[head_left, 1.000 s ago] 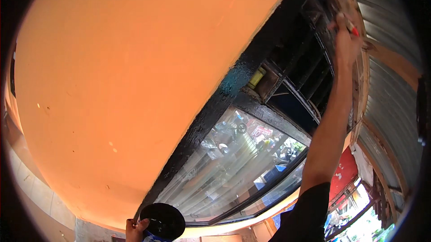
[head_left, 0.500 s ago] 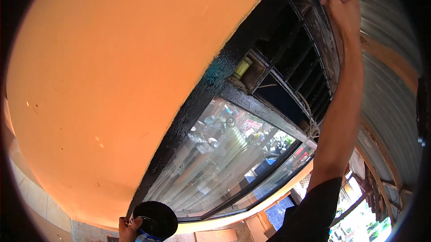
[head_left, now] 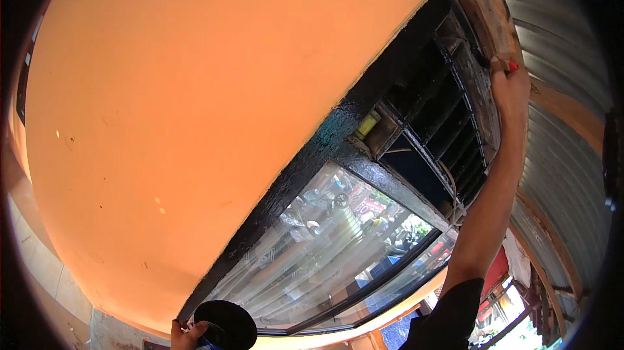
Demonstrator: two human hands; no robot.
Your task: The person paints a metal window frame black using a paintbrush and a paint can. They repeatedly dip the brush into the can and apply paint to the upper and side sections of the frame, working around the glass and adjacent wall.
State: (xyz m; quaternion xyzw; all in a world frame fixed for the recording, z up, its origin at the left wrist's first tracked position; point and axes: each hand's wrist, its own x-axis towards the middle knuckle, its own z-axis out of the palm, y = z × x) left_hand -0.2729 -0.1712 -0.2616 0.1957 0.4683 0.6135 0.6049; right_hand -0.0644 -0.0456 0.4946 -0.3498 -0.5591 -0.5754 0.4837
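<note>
My right hand [head_left: 510, 87] is raised at the upper right, its fingers closed around a paintbrush [head_left: 513, 66] with a red handle end. The brush head is mostly hidden, close to the outer edge of the black window frame [head_left: 364, 93] beside the brown wooden beam [head_left: 487, 9]. Low in the view, my left hand [head_left: 187, 336] grips a round paint can [head_left: 227, 325] by its rim. The can's inside looks black. Glossy black paint covers much of the frame and its slatted vent [head_left: 432, 113], with a teal patch on the frame.
An orange wall [head_left: 175, 122] fills the left side. Below the vent sits a glass pane [head_left: 325, 239] with a pale curtain behind it and reflections. A loose cable [head_left: 450, 178] hangs by the vent. Corrugated metal roofing [head_left: 565, 174] runs along the right.
My right hand with the paintbrush has come down along the outer edge of the frame. The view has shifted, showing more of the beam. My left hand still holds the can.
</note>
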